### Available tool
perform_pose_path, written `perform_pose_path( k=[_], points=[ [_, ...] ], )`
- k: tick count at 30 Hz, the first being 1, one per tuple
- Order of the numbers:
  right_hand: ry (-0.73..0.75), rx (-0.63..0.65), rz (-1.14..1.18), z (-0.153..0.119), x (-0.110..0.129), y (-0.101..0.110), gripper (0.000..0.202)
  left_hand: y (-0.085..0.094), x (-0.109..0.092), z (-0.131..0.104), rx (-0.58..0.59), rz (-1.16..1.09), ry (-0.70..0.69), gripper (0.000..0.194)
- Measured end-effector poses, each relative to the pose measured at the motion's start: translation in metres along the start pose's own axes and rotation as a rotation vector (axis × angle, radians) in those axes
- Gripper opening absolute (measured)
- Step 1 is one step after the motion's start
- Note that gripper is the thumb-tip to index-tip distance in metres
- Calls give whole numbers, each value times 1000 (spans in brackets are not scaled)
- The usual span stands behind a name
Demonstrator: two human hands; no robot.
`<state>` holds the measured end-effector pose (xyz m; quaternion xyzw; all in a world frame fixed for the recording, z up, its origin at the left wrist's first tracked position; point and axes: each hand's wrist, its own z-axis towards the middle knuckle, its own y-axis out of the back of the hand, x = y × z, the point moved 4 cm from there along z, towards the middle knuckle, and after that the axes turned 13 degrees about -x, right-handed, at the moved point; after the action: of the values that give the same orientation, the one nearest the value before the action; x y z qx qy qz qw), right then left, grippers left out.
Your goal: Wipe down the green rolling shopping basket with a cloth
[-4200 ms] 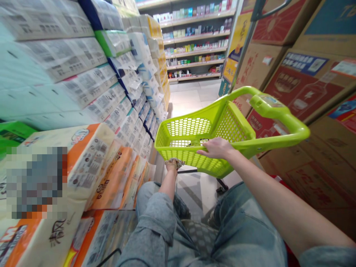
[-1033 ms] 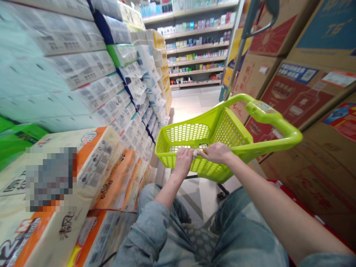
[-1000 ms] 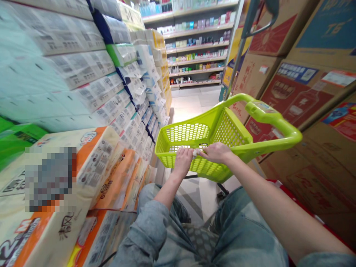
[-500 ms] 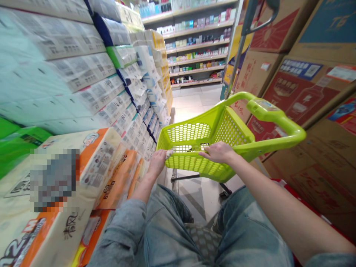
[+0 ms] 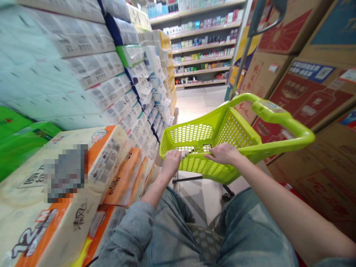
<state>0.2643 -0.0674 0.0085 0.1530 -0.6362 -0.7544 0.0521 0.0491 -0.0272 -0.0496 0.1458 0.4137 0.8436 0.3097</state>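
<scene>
A lime-green plastic shopping cart (image 5: 194, 165) stands crosswise in the aisle in front of my knees, its handle toward the right. My left hand (image 5: 171, 161) is closed over the near rim of its basket, toward the front end. A small crumpled white thing (image 5: 184, 154) shows at the fingers of that hand; I cannot make out what it is. Farther right on the same rim, my right hand (image 5: 224, 153) grips with fingers inside the basket and thumb outside. Through the basket holes the floor shows, along with a few small dark shapes.
Stacked tissue packs (image 5: 91, 70) line the left side, with an orange-and-cream pack (image 5: 111, 159) close by my left arm. Cardboard cartons (image 5: 306, 89) rise on the right. A grey metal pole (image 5: 241, 68) stands behind the cart, and store shelves (image 5: 203, 48) close the far end.
My left hand has slid right along the rim, away from the front corner, with the white thing moving along. My right hand keeps its hold. The view has shifted slightly left.
</scene>
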Motion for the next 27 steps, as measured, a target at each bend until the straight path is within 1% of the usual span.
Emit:
perform_pose_path(
  k=[2, 4, 5, 7, 9, 11, 14, 17, 19, 20, 22, 27],
  points=[
    [-2, -10, -8, 0, 0, 0, 62, -3, -21, 9, -1, -13, -44, 17],
    [-4, -22, -12, -1, 0, 1, 63, -6, -35, 15, -1, -21, -62, 17],
    [-2, -31, -13, -2, 0, 1, 64, -8, -39, 17, -1, -23, -65, 17],
    [8, -47, -10, -2, 1, 2, 65, -9, -40, 18, 2, -32, -78, 18],
    [9, -54, -7, -3, 1, 3, 66, -8, -34, 17, 13, -57, -99, 19],
    [0, -48, -3, -2, 0, 4, 66, -6, -21, 13, 27, -75, -97, 21],
    [-20, -17, 6, -1, -1, 4, 67, -2, 8, 3, 37, -69, -34, 22],
    [-39, 8, 16, 0, -4, 5, 70, 1, 38, -8, 18, -66, 35, 20],
    [-46, 30, 37, 2, -8, 4, 72, 2, 50, -14, 10, -66, 52, 19],
    [-53, 46, 49, 4, -10, 3, 73, 2, 53, -16, 9, -63, 56, 19],
    [-90, 74, 53, 7, -16, 1, 75, 2, 53, -19, 12, -50, 67, 19],
    [-188, 112, 3, 13, -33, -6, 73, 0, 32, -19, 17, -8, 129, 17]
  ],
)
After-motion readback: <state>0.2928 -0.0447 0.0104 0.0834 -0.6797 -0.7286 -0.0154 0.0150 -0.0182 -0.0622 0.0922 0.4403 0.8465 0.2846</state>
